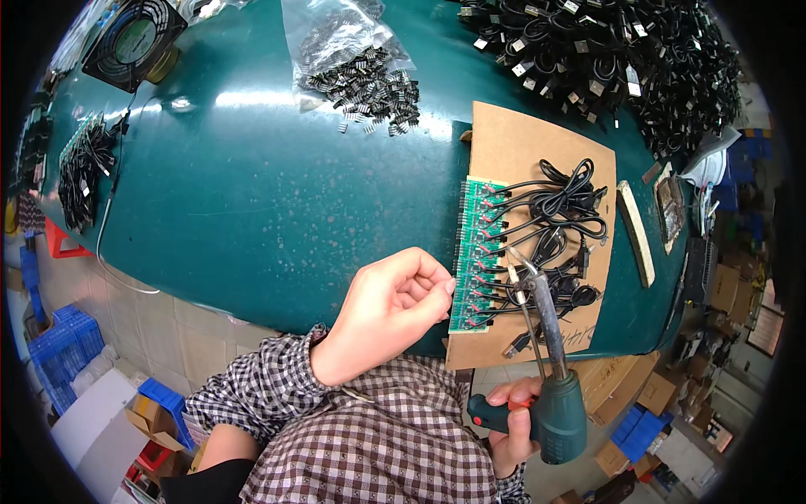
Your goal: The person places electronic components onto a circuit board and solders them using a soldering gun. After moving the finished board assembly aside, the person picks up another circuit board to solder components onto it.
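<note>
One green circuit board strip (475,256) lies on cardboard (537,143) at the table's (252,193) near edge, long axis running away from me. My left hand (390,311), curled, pinches its near-left edge; my right hand (512,424) grips the soldering gun (550,378), tip beside the board.

Brown-white checked shirt sleeve (277,386)

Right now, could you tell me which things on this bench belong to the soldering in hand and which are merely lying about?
In use:
- soldering gun in the right hand
- green circuit board, which the left hand touches
- black cables joined to it
- cardboard sheet beneath

Lying about:
- fan
- bag of small parts
- heap of cables
- wooden block
</note>
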A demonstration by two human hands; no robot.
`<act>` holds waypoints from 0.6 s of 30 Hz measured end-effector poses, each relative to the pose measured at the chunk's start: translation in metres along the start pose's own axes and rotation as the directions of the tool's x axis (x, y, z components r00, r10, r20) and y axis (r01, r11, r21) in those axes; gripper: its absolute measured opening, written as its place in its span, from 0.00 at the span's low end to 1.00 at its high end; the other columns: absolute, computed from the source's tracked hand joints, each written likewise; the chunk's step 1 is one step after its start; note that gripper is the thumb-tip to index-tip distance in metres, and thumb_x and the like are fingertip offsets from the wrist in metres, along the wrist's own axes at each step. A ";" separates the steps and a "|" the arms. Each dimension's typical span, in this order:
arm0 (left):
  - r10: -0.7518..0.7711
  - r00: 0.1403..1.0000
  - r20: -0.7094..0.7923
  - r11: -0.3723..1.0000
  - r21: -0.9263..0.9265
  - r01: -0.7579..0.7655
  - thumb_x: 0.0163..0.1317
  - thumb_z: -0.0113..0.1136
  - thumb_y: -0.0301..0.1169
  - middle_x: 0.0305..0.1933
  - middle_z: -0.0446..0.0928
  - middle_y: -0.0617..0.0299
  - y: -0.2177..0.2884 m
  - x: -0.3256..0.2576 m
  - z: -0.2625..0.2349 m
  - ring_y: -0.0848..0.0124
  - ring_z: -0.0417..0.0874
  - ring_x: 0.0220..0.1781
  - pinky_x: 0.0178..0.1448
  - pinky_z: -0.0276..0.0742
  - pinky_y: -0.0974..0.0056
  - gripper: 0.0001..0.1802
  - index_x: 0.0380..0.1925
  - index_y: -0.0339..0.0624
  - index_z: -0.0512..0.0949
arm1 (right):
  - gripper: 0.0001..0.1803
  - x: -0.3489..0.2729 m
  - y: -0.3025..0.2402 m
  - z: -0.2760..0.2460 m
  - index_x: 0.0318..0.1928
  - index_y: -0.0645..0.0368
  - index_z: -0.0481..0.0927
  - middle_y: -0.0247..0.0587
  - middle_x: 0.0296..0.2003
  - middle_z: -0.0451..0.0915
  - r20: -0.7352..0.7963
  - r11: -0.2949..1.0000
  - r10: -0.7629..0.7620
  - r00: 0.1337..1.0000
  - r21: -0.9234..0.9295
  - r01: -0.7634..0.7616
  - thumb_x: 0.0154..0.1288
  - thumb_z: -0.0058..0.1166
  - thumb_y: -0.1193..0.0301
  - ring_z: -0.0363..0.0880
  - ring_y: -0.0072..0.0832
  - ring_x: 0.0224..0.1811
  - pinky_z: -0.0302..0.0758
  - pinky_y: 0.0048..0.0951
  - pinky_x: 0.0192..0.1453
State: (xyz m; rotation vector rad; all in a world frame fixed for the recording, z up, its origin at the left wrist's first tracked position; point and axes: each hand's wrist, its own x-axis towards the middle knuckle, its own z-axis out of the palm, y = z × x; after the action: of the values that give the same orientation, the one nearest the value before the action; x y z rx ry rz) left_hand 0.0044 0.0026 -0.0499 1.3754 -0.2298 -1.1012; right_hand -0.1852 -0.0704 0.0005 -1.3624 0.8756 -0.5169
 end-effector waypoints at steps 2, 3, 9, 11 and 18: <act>0.005 1.000 0.000 1.000 0.008 -0.005 0.59 0.54 0.26 0.28 0.75 0.63 -0.002 0.000 -0.001 0.79 0.79 0.29 0.35 0.78 0.75 0.07 0.31 0.32 0.71 | 0.18 -0.007 0.006 -0.002 0.42 0.65 0.64 0.43 0.33 0.68 -0.057 0.997 -0.076 0.995 0.015 0.077 0.59 0.49 0.64 0.72 0.31 0.34 0.76 0.33 0.33; 0.007 1.000 -0.001 1.000 0.019 -0.007 0.59 0.54 0.26 0.28 0.75 0.63 -0.003 0.000 -0.001 0.79 0.79 0.29 0.35 0.78 0.75 0.07 0.30 0.33 0.71 | 0.18 -0.011 0.010 -0.007 0.42 0.65 0.64 0.43 0.33 0.68 -0.056 0.997 -0.074 0.996 0.016 0.075 0.59 0.49 0.64 0.72 0.31 0.34 0.76 0.33 0.33; -0.002 1.000 -0.002 1.000 -0.012 0.002 0.59 0.55 0.26 0.28 0.75 0.62 -0.002 0.001 0.001 0.79 0.79 0.28 0.35 0.78 0.74 0.07 0.30 0.33 0.71 | 0.28 -0.022 0.010 -0.009 0.44 0.69 0.64 0.48 0.38 0.68 -0.074 0.997 0.062 0.995 -0.030 -0.065 0.57 0.51 0.54 0.74 0.37 0.41 0.80 0.37 0.40; 0.001 1.000 -0.005 1.000 -0.011 -0.001 0.59 0.55 0.26 0.28 0.75 0.62 -0.002 0.001 0.002 0.78 0.79 0.28 0.35 0.78 0.74 0.07 0.30 0.32 0.71 | 0.30 -0.025 0.011 -0.010 0.44 0.69 0.65 0.51 0.37 0.69 -0.111 0.997 0.062 0.992 -0.039 -0.066 0.56 0.52 0.52 0.74 0.37 0.42 0.81 0.38 0.41; 0.009 1.000 -0.008 0.999 -0.034 -0.009 0.59 0.55 0.26 0.28 0.75 0.62 -0.002 0.001 0.001 0.78 0.79 0.28 0.34 0.78 0.74 0.07 0.30 0.32 0.71 | 0.29 -0.024 0.009 -0.014 0.39 0.70 0.66 0.52 0.36 0.69 -0.059 0.990 0.119 0.991 -0.069 -0.123 0.56 0.52 0.52 0.76 0.36 0.36 0.81 0.37 0.39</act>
State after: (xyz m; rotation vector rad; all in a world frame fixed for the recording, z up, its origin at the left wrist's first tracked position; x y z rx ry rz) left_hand 0.0034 0.0017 -0.0519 1.3475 -0.2105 -1.0875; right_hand -0.2121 -0.0591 -0.0026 -1.3567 1.0237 -0.4334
